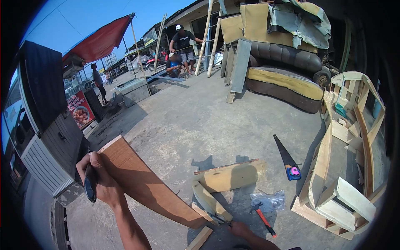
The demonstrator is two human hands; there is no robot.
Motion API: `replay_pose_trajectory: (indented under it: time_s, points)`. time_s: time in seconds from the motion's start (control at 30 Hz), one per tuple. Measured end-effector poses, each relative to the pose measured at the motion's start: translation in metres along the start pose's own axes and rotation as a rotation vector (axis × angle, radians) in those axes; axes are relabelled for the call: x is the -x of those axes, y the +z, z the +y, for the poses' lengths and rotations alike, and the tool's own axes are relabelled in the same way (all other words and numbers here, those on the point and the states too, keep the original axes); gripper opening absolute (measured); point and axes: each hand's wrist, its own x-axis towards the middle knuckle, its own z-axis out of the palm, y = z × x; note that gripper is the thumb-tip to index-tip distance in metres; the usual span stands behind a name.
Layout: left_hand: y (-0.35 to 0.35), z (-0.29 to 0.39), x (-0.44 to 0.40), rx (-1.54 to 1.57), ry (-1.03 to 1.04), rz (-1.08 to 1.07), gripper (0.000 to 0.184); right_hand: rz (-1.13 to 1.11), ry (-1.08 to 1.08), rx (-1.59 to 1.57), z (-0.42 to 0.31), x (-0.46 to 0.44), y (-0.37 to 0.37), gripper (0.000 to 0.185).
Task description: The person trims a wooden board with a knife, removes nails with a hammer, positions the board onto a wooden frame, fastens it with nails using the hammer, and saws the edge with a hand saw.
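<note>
My left hand [101,177] is closed around the upper end of a wide brown wooden board [146,183], which slants down toward my right. A black rounded object [90,183], its kind unclear, shows at the same hand's fingers. Low in the view, my right hand [241,230] is closed on a thin dark metal tool [220,219], partly hidden, near the board's lower end. Beside it lies an angled piece padded with yellowish foam [229,177]. A short wooden piece [199,239] sits below the board's lower end.
A claw hammer [263,221], a plastic bag [268,201], a handsaw [285,156] and a pink tape measure [294,171] lie on the concrete. A wooden sofa frame [325,162] stands right; a worn sofa [287,87] is behind. Several people are farther back near a ladder [207,37].
</note>
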Motion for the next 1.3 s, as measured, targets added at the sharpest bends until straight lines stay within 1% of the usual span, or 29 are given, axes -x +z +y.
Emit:
replay_pose_trajectory:
  time_s: [0.07,0.13,0.17,0.23,0.27,0.33,0.37,0.43,0.47,0.53,0.57,0.6,0.63,0.67,0.73,0.77,0.8,0.87,0.93,1.0,1.07,1.13,1.2,1.23,1.3]
  points:
    - [-0.011,-0.018,-0.010,-0.023,0.028,0.030,0.042,0.009,-0.004,-0.011,0.009,-0.005,0.004,0.050]
    - [-0.020,-0.040,-0.018,0.033,0.051,0.090,0.041,0.041,-0.219,-0.100,0.011,-0.011,0.003,0.048]
    - [-0.025,-0.047,-0.021,0.045,0.020,0.092,0.039,0.040,-0.234,-0.104,0.009,-0.006,0.005,0.048]
    - [-0.026,-0.055,-0.023,0.058,0.030,0.104,0.036,0.140,-0.262,-0.449,-0.012,0.035,-0.023,0.049]
    - [-0.028,-0.057,-0.024,0.069,0.024,0.113,0.032,0.142,-0.265,-0.441,-0.018,0.033,-0.023,0.049]
    - [-0.026,-0.045,-0.021,0.060,0.000,0.108,0.032,0.410,-0.293,-0.697,-0.033,0.027,-0.018,0.052]
    - [-0.024,-0.037,-0.018,0.049,-0.017,0.093,0.032,0.411,-0.287,-0.691,-0.035,0.018,-0.016,0.052]
    - [-0.020,-0.028,-0.013,0.064,0.002,0.086,0.032,0.987,-0.556,-0.172,-0.045,-0.015,-0.011,0.057]
    - [-0.019,-0.025,-0.011,0.074,0.027,0.080,0.032,0.986,-0.560,-0.173,-0.050,-0.029,-0.005,0.057]
    - [-0.020,-0.019,-0.008,0.029,0.043,0.083,0.032,0.756,-0.426,-0.369,-0.062,-0.048,0.010,0.059]
    - [-0.020,-0.016,-0.008,0.049,0.026,0.060,0.033,0.744,-0.441,-0.366,-0.063,-0.055,0.014,0.059]
    - [-0.021,-0.014,-0.008,0.062,0.008,0.039,0.033,0.627,-0.330,-0.343,-0.064,-0.058,0.016,0.058]
    - [-0.022,-0.011,-0.008,0.083,0.041,0.037,0.034,0.506,-0.226,-0.313,-0.069,-0.059,0.015,0.058]
    - [-0.022,-0.012,-0.008,0.076,0.031,0.032,0.034,0.482,-0.253,-0.306,-0.072,-0.058,0.014,0.058]
    - [-0.021,-0.012,-0.008,0.074,0.038,0.042,0.033,0.447,-0.116,-0.296,-0.073,-0.051,0.006,0.058]
    - [-0.021,-0.012,-0.009,0.083,0.039,0.042,0.033,0.473,-0.143,-0.309,-0.070,-0.051,0.010,0.062]
    - [-0.023,-0.013,-0.011,0.061,0.037,0.046,0.033,0.454,-0.150,-0.302,-0.067,-0.049,0.015,0.062]
    - [-0.020,-0.014,-0.013,0.043,0.074,0.070,0.033,0.517,-0.091,-0.258,-0.064,-0.055,0.017,0.065]
    - [-0.023,-0.022,-0.014,0.061,0.051,0.065,0.035,0.554,-0.098,-0.248,-0.057,-0.063,0.023,0.064]
    - [-0.029,-0.032,-0.019,0.011,0.032,0.098,0.036,0.582,-0.105,-0.240,-0.052,-0.074,0.025,0.064]
    - [-0.036,-0.047,-0.026,-0.020,0.019,0.118,0.035,0.542,-0.059,-0.393,-0.044,-0.086,0.018,0.061]
    - [-0.047,-0.064,-0.034,-0.014,-0.018,0.138,0.035,0.542,-0.021,-0.411,-0.038,-0.093,0.018,0.059]
    - [-0.055,-0.083,-0.041,0.048,-0.075,0.209,0.038,0.608,-0.115,-0.436,-0.036,-0.097,0.018,0.057]
    - [-0.063,-0.092,-0.044,0.045,-0.088,0.177,0.039,0.594,-0.066,-0.332,-0.035,-0.100,0.014,0.055]
    - [-0.078,-0.105,-0.049,0.068,-0.141,0.103,0.041,0.576,-0.065,-0.336,-0.035,-0.093,-0.007,0.052]
